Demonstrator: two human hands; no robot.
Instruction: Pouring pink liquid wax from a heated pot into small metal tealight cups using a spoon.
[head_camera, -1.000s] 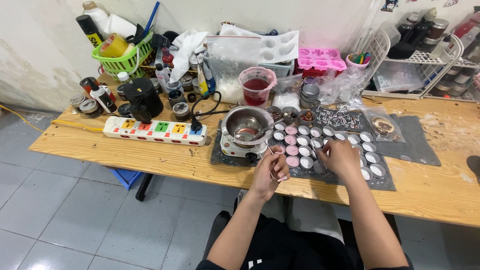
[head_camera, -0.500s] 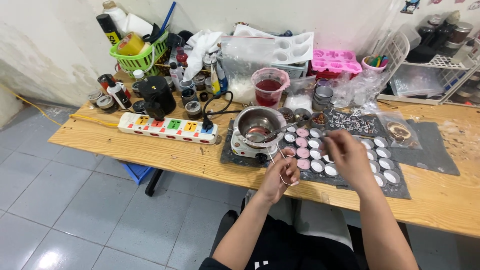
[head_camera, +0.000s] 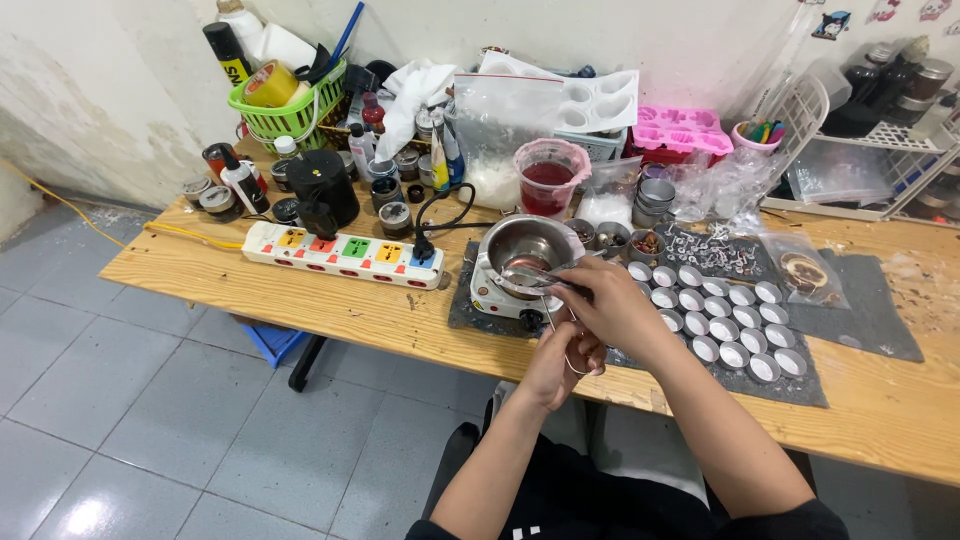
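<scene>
A metal spoon (head_camera: 540, 278) is gripped by the right hand (head_camera: 610, 305), fingers closed on its handle, with the bowl of the spoon held over the steel pot (head_camera: 528, 245). The pot is seated on a small white hot plate (head_camera: 492, 298) on the wooden table (head_camera: 300, 290). A thin wire loop (head_camera: 570, 350) is pinched in the closed left hand (head_camera: 562, 358), just below the right hand. Rows of small round tins (head_camera: 725, 325) are set out on a grey mat (head_camera: 800, 385) to the right.

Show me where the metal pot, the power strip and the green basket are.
metal pot (head_camera: 527, 240), head view, inner wall.
power strip (head_camera: 345, 255), head view, top face near the middle.
green basket (head_camera: 290, 115), head view, front wall.
</scene>
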